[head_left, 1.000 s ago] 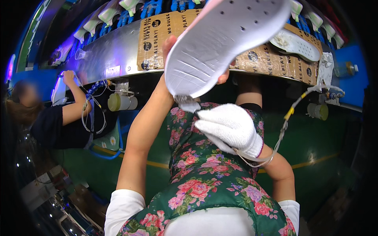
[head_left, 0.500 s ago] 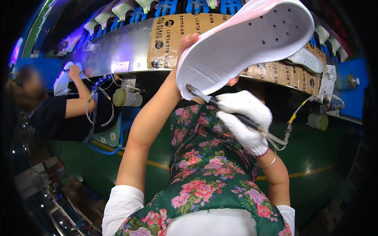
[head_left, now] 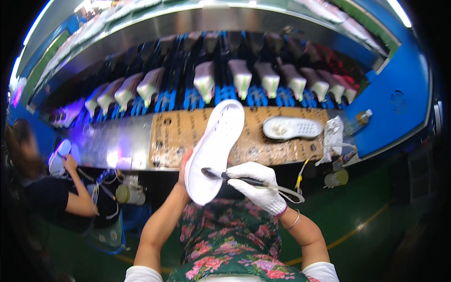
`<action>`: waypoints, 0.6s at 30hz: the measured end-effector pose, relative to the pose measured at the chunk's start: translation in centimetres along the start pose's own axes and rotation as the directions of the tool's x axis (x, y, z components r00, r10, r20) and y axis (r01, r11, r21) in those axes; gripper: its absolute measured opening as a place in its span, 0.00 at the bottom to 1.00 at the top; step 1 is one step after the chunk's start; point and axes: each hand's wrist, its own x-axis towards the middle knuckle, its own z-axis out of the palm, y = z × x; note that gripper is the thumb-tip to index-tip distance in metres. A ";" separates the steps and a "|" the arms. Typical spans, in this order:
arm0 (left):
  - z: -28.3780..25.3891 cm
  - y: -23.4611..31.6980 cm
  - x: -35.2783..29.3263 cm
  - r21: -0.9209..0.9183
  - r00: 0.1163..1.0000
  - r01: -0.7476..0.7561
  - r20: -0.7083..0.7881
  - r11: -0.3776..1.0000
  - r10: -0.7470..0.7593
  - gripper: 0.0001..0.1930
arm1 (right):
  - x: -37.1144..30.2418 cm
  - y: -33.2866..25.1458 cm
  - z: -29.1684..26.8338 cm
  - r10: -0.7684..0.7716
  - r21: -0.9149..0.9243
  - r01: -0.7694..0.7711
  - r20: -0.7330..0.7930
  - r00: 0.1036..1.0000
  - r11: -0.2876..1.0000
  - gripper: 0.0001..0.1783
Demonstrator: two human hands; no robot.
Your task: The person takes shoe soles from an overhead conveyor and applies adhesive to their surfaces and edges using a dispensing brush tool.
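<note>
A white shoe sole (head_left: pixel 217 141) with small holes toward its far end is held up in front of me, tilted, its inner face toward me. My bare left hand (head_left: pixel 184 170) grips it from the left edge and behind, with most of the fingers hidden. In a white knitted glove, my right hand (head_left: pixel 257 184) is closed round the black handle of a brush (head_left: pixel 212 173). The bristles lie at the nearer, wide part of the sole. A pale tube (head_left: pixel 287 192) trails from the handle's rear end.
Brown cardboard (head_left: pixel 162 141) covers the metal bench, bearing another white sole (head_left: pixel 292 128) and a white cloth (head_left: pixel 333 136). A clear bottle (head_left: pixel 358 122) stands right. Behind runs a rack of shoe parts (head_left: pixel 204 80) on blue holders. At left a co-worker (head_left: pixel 47 188) holds a sole.
The view has lifted to show more of the rack. The sole appears smaller and steeper, and the brush tip has shifted from its near end edge farther in along the sole.
</note>
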 end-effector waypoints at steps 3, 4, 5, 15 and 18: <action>-0.6 -0.7 0.7 0.236 0.991 0.082 0.082 0.968 -0.104 0.48 | 3.2 -0.6 -3.2 -0.378 -0.456 0.313 -0.058 0.924 0.833 0.12; 0.2 -1.2 1.4 0.252 0.989 0.107 0.073 0.962 -0.130 0.50 | 3.4 -0.2 -4.1 -0.407 -0.509 0.309 -0.091 0.909 0.804 0.12; 1.1 -1.1 1.9 0.272 0.989 0.118 0.055 0.955 -0.137 0.52 | 3.8 -1.2 -4.5 -0.408 -0.489 0.328 -0.063 0.911 0.808 0.11; 20.2 1.3 13.2 0.335 0.615 -0.191 0.773 0.923 -0.153 0.59 | -4.2 0.3 -10.6 0.327 0.643 0.094 -0.503 0.800 0.760 0.10; 29.2 1.2 24.6 0.331 0.813 -0.251 0.582 0.910 0.013 0.56 | -4.9 2.7 -9.5 0.410 0.655 -0.036 -0.428 0.806 0.755 0.09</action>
